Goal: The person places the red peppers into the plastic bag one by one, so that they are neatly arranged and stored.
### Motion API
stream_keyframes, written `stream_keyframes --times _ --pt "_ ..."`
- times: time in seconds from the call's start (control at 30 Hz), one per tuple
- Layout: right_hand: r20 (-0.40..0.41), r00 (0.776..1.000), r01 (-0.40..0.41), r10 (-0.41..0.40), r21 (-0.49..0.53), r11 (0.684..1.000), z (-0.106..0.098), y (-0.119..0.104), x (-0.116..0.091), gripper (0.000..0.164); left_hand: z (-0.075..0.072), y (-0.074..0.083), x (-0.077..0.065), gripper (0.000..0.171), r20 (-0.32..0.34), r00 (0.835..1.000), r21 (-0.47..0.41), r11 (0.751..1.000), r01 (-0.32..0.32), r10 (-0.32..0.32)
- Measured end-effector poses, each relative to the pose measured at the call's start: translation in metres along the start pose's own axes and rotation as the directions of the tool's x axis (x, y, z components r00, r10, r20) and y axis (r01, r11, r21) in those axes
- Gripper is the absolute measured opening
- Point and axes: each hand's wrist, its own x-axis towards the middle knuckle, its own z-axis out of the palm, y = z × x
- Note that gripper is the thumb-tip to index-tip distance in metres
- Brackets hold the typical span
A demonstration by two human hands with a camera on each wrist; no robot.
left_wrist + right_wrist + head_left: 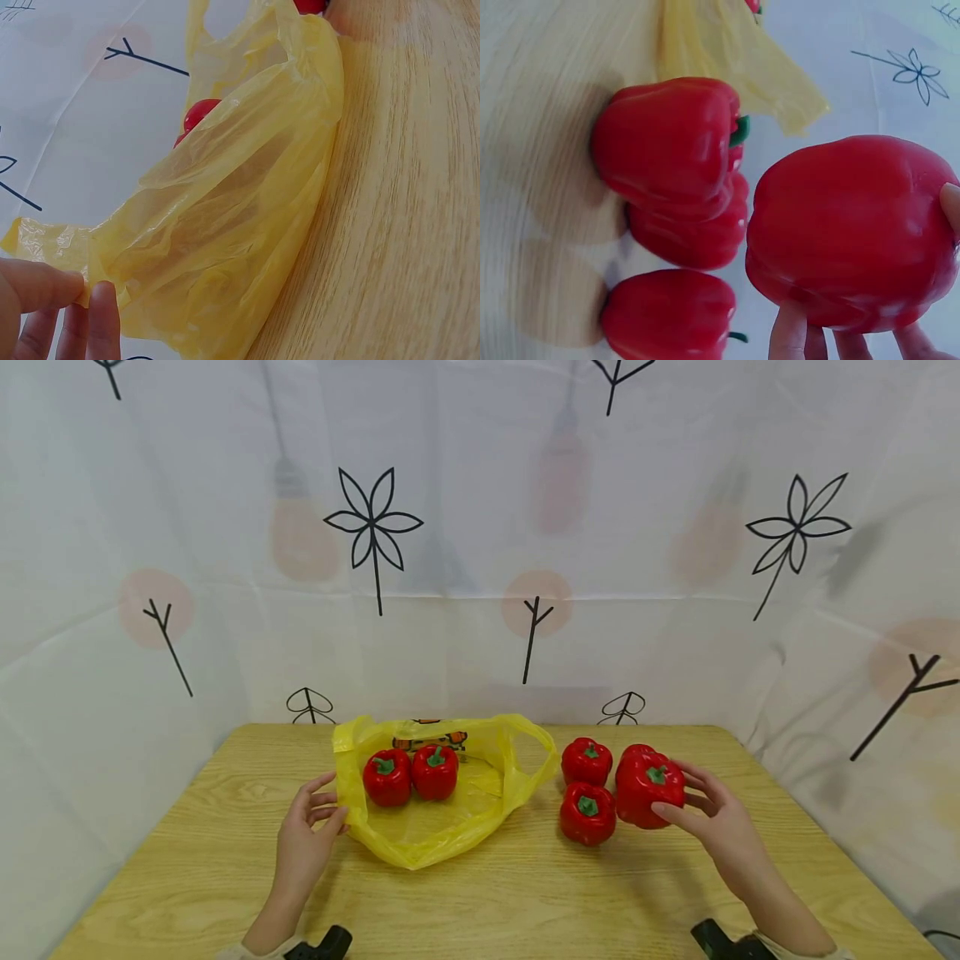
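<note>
A yellow plastic bag (442,827) lies with its mouth open on the table, and two red bell peppers (387,777) sit side by side inside it. At the bag's left side, my left hand (306,837) pinches the edge of the plastic between thumb and fingers; the left wrist view shows this pinch on the bag (225,247) closely. My right hand (716,818) grips a red bell pepper (851,232), raised above the table, fingers beneath and thumb on its near side. Beside it, three more red peppers (664,146) stand on the table, one largely hidden in the head view.
The wooden table (510,902) stretches toward me, with bare wood in front of the bag. A white cloth backdrop (450,643) with printed plants hangs behind and along both sides. The bag's right handle loop (536,752) stands up close to the loose peppers.
</note>
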Motion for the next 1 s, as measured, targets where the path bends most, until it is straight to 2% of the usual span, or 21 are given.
stream_keyframes --times 0.27,0.5,1.0 --pt "-0.001 1.000 0.025 -0.025 0.003 1.000 0.007 -0.007 0.000 0.063 0.000 0.000 0.000 0.048 -0.002 1.000 0.006 1.000 0.004 -0.004" --pt "0.010 0.999 0.036 -0.036 0.045 0.998 0.014 -0.011 0.002 0.063 0.000 0.000 0.000 0.049 -0.001 1.000 0.000 1.000 -0.012 0.012" --pt "0.018 0.999 0.049 -0.050 0.079 0.996 0.029 -0.022 0.005 0.064 0.000 0.004 0.001 0.049 0.007 0.999 0.016 0.999 0.033 -0.033"
